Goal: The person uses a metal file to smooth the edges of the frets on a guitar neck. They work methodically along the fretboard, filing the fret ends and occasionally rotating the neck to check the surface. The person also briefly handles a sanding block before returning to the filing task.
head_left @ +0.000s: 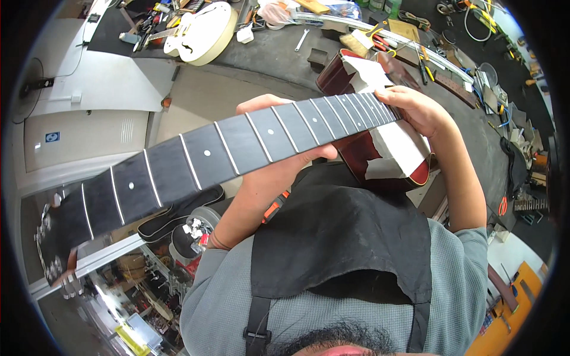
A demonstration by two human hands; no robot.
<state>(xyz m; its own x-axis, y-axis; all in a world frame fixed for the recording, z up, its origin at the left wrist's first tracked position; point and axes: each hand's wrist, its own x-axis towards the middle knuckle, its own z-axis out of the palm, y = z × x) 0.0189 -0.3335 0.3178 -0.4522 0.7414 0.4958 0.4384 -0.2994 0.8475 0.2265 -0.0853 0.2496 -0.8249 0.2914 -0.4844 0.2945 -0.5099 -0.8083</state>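
Observation:
A guitar with a dark fretboard [163, 167] stretches across in front of me, its strings off and silver frets and pale dot markers showing. Its headstock, with metal tuners [53, 267], points to the lower left. The glossy dark red body [351, 159] lies at the right, partly covered with white paper [395, 151]. My left hand [267, 178] wraps round the neck from beneath, thumb along the near edge and fingers past the far edge. My right hand [418, 111] grips where neck meets body, its thumb at the fretboard's end; its other fingers are partly hidden.
Behind the guitar runs a dark workbench [270, 62]. On it are a cream guitar [205, 34], a wrench [302, 40], a wide brush [358, 43] and many tools. Orange scissors [503, 206] lie at the right. A round bin [205, 219] stands at the lower left.

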